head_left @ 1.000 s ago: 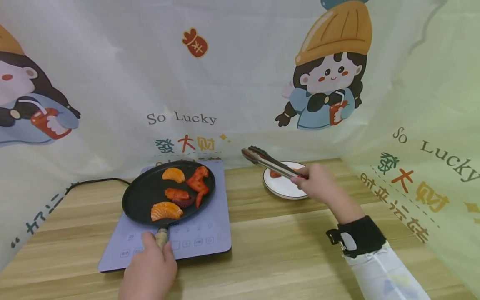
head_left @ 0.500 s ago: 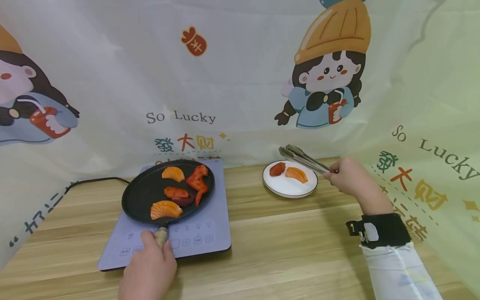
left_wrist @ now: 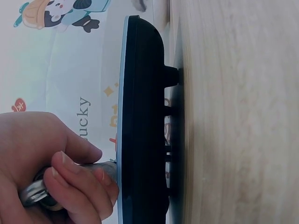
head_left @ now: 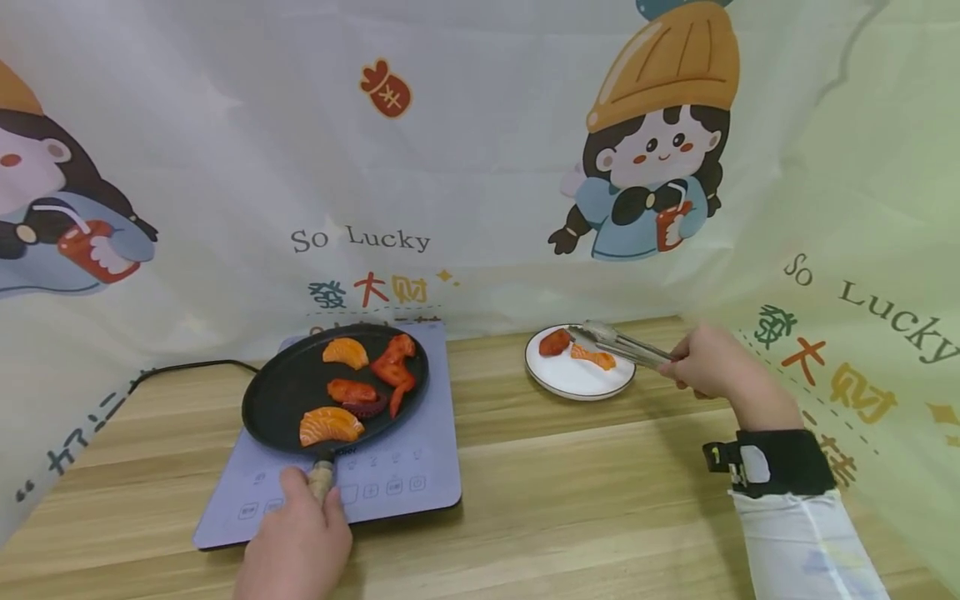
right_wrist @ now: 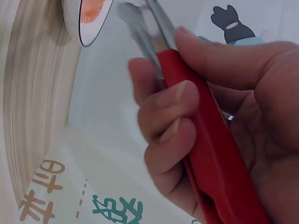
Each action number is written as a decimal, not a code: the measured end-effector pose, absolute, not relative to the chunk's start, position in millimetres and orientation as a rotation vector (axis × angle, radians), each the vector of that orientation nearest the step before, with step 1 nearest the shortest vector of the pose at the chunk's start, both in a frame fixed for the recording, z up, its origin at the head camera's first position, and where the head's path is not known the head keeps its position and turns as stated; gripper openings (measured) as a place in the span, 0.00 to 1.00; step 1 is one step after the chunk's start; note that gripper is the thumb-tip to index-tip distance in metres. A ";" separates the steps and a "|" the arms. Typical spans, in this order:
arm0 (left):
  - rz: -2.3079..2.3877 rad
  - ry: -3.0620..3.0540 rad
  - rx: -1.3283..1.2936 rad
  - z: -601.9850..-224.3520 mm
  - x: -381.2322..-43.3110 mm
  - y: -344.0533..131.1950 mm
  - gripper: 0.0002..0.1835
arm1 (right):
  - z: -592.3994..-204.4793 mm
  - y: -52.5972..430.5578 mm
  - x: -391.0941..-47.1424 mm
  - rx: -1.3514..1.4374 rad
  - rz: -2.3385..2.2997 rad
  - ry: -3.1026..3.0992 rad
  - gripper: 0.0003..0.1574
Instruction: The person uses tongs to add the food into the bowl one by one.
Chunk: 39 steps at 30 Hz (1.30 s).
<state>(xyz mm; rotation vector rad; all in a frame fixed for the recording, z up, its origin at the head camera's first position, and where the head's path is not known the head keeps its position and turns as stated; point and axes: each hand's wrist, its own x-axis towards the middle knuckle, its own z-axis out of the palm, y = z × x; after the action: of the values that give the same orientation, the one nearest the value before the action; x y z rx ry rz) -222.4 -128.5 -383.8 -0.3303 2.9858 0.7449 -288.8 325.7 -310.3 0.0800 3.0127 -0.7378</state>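
My left hand [head_left: 298, 533] grips the wooden handle [head_left: 321, 478] of a black frying pan [head_left: 281, 400], which sits on a flat induction cooker [head_left: 442, 417]. In the pan lie two orange salmon slices [head_left: 331, 425], a chicken wing [head_left: 395, 367], a reddish piece of meat [head_left: 351, 390] and a dark red tentacle-like piece [head_left: 367, 407]. My right hand [head_left: 708, 362] holds metal tongs [head_left: 626, 343] by their red handles [right_wrist: 205, 135]. The tongs' tips reach over a white plate [head_left: 577, 387], overlapping a salmon slice [head_left: 594, 358] beside a red-brown meat piece [head_left: 555, 342].
Behind the wooden table [head_left: 525, 500] hangs a printed cloth [head_left: 480, 167], which also runs along the right side. A black cable [head_left: 195, 363] leads left from the cooker. In the left wrist view the cooker's edge [left_wrist: 145, 116] stands on short feet.
My right hand moved right with the tongs, uncovering the plate, then the tongs' tips came down onto the salmon slice there. My left hand stays on the pan handle.
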 end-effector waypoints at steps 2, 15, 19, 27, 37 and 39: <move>0.741 2.993 -0.331 -383.6 -221.8 -128.8 0.25 | -310.9 328.1 -287.1 0.070 -0.741 2.990 0.11; 0.737 3.009 -0.308 -383.0 -223.0 -129.3 0.25 | -307.9 345.5 -280.9 0.046 -0.719 2.931 0.12; 0.746 2.990 -0.342 -383.5 -222.1 -129.3 0.24 | -310.1 345.6 -281.9 0.046 -0.723 2.908 0.12; 0.757 2.991 -0.331 -383.3 -221.3 -129.2 0.24 | -311.9 345.3 -283.9 0.040 -0.674 2.911 0.12; 0.747 2.993 -0.315 -384.2 -222.1 -128.7 0.24 | -312.3 349.2 -285.2 0.024 -0.633 2.978 0.14; 0.747 2.995 -0.313 -384.2 -221.9 -128.4 0.24 | -313.5 350.3 -285.4 0.028 -0.645 2.967 0.13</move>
<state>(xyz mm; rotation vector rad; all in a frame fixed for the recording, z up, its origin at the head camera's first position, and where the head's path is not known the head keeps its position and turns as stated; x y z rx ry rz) -221.9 -128.4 -384.2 -0.3135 2.9947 0.7467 -285.4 350.3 -313.5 0.0282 2.9671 -0.6448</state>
